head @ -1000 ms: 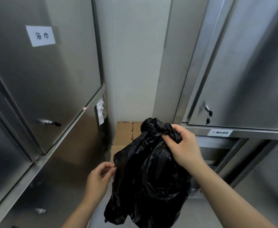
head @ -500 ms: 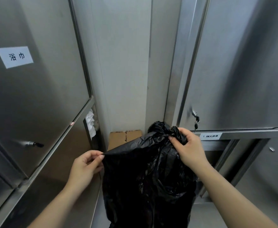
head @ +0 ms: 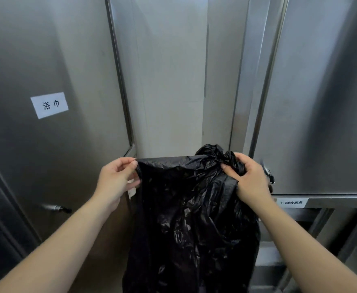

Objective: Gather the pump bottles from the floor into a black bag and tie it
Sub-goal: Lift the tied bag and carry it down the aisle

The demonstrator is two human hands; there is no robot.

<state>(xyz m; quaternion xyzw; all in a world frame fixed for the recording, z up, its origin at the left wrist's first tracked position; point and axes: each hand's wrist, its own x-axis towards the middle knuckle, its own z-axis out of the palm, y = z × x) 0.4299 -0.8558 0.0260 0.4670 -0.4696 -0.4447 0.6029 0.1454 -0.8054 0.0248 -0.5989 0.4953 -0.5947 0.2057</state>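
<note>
A black plastic bag (head: 190,220) hangs in front of me, held up by both hands at its top edge. My left hand (head: 115,178) pinches the left corner of the rim between thumb and fingers and pulls it taut. My right hand (head: 248,178) grips a bunched, crumpled wad of the rim on the right. The stretched top edge runs almost level between the two hands. No pump bottles show; whatever is inside the bag is hidden.
Steel cabinets close in on both sides: a left door (head: 46,127) with a white label (head: 49,105) and a handle (head: 56,207), a right door (head: 325,102) with a key lock (head: 269,174). A pale wall (head: 173,81) stands behind the bag.
My left hand has risen and pulled the bag's left corner outward, stretching the top edge level. The view has tilted upward, and the cardboard box behind the bag is now out of sight.
</note>
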